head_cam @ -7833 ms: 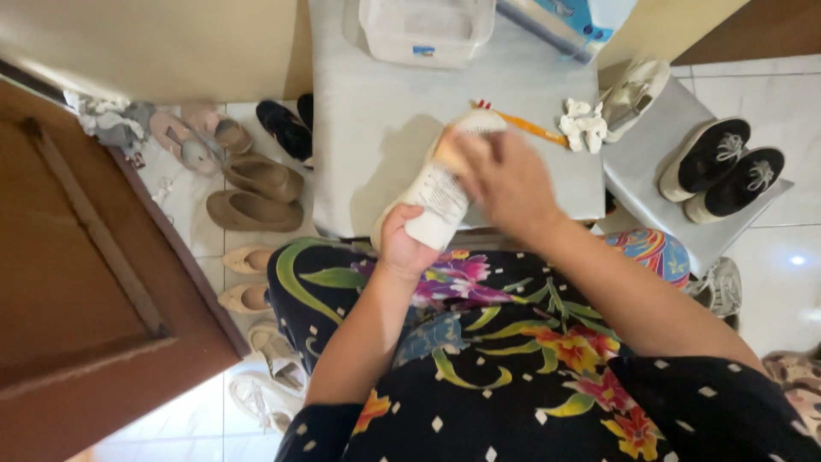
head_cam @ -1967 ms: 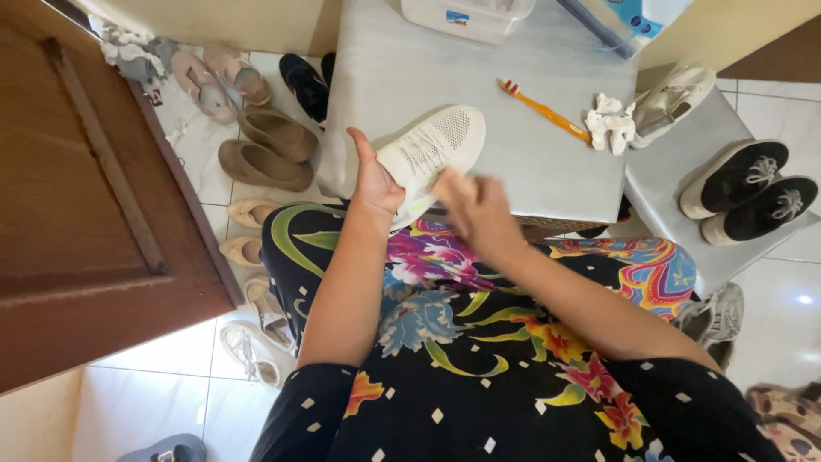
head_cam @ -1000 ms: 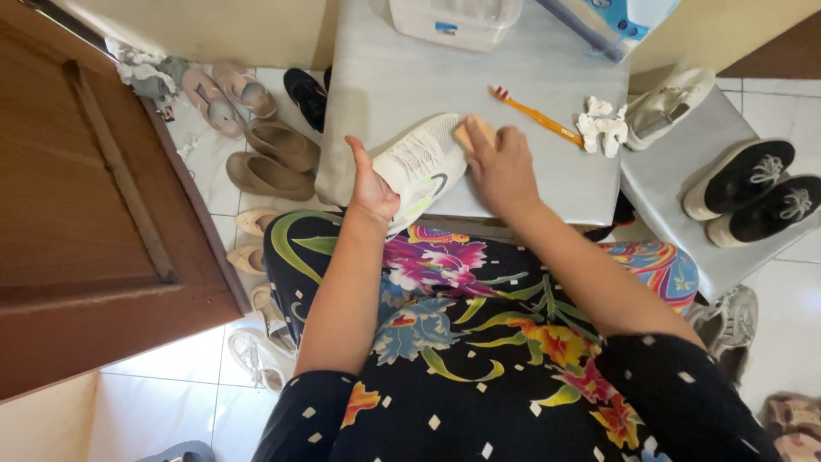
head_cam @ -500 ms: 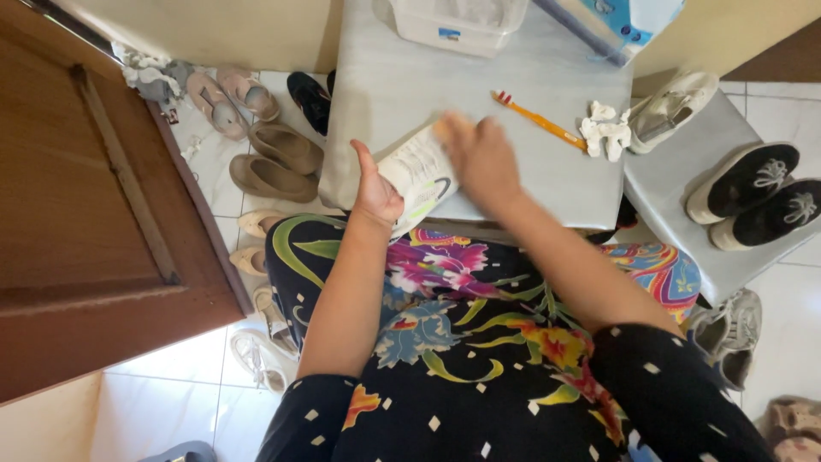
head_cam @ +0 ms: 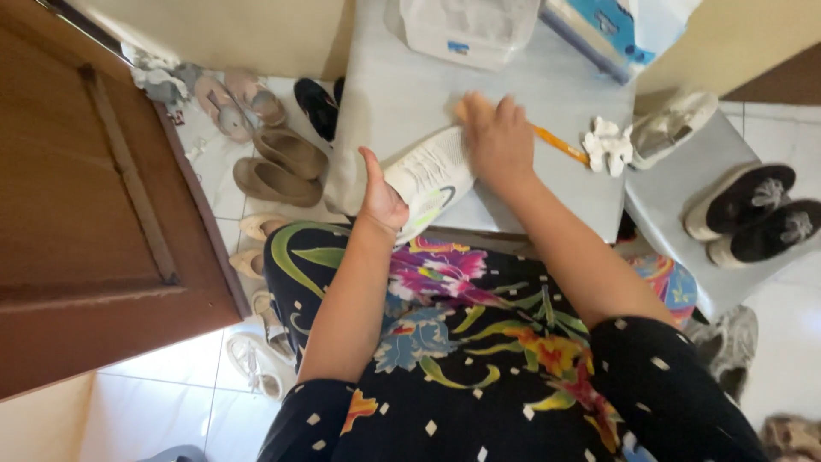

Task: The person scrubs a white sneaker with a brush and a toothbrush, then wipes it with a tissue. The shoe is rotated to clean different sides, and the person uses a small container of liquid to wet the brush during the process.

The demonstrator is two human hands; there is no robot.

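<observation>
Now the left hand [head_cam: 381, 198] grips the white shoe [head_cam: 430, 177] at its heel, fingers curled round it on the table [head_cam: 402, 85]. The right hand [head_cam: 498, 141] lies on the shoe's toe, fingers closed on something tan.

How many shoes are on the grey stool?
3: a white shoe at its far edge, a black shoe in the middle, a second black shoe beside it. None looks hidden.

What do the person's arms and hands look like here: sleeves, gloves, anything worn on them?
Both hands are bare: no gloves on the left hand or the right hand, and no watch or ring visible. Forearms are uncovered. Short black sleeves with small white diamond dots end near the elbows, matching the dark floral-print garment.
</observation>
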